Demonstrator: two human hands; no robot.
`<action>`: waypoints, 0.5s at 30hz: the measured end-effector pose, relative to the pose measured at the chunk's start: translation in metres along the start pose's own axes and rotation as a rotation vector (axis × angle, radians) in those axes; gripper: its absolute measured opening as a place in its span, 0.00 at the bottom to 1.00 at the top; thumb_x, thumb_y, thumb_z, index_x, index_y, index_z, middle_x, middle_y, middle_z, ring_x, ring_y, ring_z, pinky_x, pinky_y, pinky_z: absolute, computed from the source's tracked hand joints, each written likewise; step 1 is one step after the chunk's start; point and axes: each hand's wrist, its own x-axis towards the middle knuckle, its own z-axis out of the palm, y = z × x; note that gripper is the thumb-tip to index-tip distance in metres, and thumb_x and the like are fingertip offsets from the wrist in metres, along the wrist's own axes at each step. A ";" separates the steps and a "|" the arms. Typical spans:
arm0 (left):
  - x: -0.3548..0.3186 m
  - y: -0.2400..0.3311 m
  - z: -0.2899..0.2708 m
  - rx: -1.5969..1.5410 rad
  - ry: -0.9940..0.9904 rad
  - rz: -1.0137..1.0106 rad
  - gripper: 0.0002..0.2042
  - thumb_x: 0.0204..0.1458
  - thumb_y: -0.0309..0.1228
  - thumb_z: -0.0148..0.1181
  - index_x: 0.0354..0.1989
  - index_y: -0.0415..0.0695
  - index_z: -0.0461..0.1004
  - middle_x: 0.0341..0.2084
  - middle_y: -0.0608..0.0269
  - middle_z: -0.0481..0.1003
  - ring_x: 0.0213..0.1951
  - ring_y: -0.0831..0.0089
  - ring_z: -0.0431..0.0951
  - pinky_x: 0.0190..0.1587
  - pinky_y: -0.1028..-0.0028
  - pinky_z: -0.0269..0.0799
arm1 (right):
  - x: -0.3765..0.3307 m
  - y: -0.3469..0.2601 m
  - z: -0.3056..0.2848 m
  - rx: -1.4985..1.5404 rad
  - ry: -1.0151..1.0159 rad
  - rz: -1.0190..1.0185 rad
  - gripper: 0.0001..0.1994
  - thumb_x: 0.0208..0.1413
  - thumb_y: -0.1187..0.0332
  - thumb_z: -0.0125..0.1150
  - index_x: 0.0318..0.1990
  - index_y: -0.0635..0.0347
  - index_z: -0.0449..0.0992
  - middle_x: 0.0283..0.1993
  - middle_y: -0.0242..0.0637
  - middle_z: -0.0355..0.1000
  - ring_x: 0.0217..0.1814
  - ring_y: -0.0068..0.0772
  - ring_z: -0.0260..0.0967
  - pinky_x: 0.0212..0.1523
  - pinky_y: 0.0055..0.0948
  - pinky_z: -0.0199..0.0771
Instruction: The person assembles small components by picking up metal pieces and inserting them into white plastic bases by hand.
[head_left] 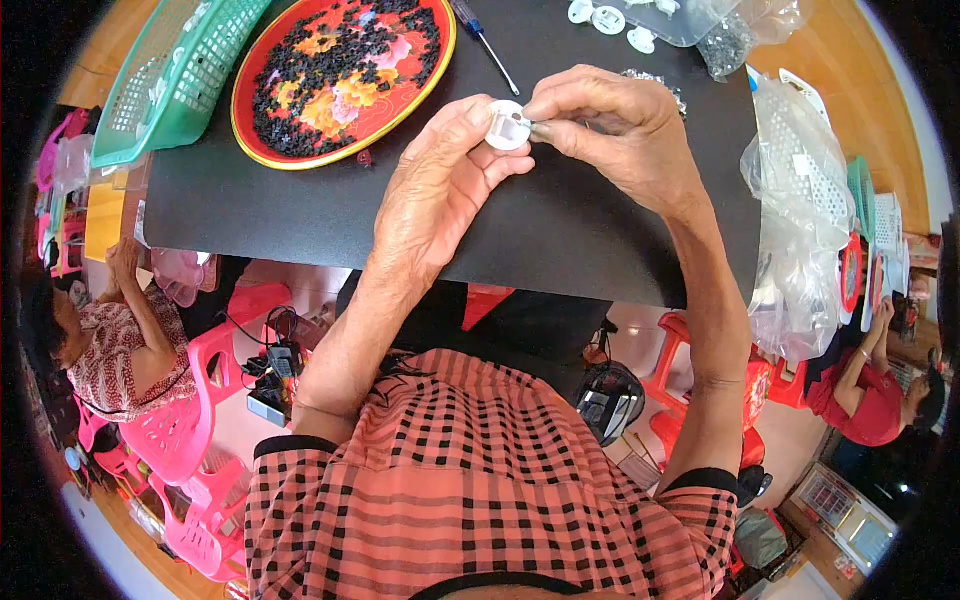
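Observation:
My left hand (425, 185) holds a small white round plastic part (508, 127) above the black table, gripping it between thumb and fingers. The part has a cut-out in its face. At its right edge my right hand (625, 130) pinches with thumb and forefinger; whatever is between those fingertips is too small to name. A screwdriver (487, 46) with a dark handle lies just beyond the hands. To the left, a red floral tray (300, 163) with a yellow rim carries many tiny black pieces (283, 120). Small shiny metal pieces (668, 88) lie behind my right hand.
A green plastic basket (185, 120) stands at the far left edge of the table. More white round parts (608, 20) and a clear bag of small metal pieces (738, 45) lie far right. Plastic bags (800, 220) hang along the right edge. Other people sit on both sides.

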 end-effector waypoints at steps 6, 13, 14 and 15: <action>0.007 0.003 0.001 -0.001 -0.009 0.022 0.12 0.57 0.31 0.52 0.45 0.36 0.67 0.39 0.56 0.72 0.41 0.67 0.75 0.46 0.66 0.74 | 0.003 0.000 0.004 0.029 0.078 -0.060 0.05 0.47 0.78 0.62 0.33 0.66 0.77 0.31 0.31 0.75 0.32 0.17 0.72 0.35 0.19 0.73; 0.002 -0.003 0.002 -0.034 0.011 0.032 0.11 0.57 0.30 0.52 0.44 0.37 0.67 0.39 0.58 0.71 0.44 0.69 0.74 0.49 0.66 0.73 | 0.000 -0.010 0.015 -0.198 0.123 -0.136 0.06 0.44 0.77 0.63 0.32 0.64 0.76 0.28 0.32 0.74 0.29 0.18 0.71 0.33 0.19 0.72; 0.003 -0.003 0.001 -0.045 0.000 0.029 0.11 0.57 0.29 0.52 0.44 0.37 0.67 0.39 0.58 0.72 0.44 0.69 0.74 0.49 0.65 0.73 | 0.000 -0.008 0.015 -0.196 0.146 -0.132 0.06 0.44 0.77 0.63 0.32 0.64 0.76 0.28 0.33 0.74 0.29 0.18 0.71 0.32 0.19 0.71; 0.003 -0.003 0.001 -0.039 0.010 0.034 0.11 0.57 0.29 0.52 0.44 0.37 0.67 0.39 0.58 0.72 0.43 0.69 0.74 0.49 0.65 0.73 | 0.000 -0.006 0.015 -0.168 0.143 -0.114 0.06 0.44 0.77 0.63 0.31 0.64 0.76 0.28 0.32 0.74 0.28 0.17 0.70 0.32 0.19 0.71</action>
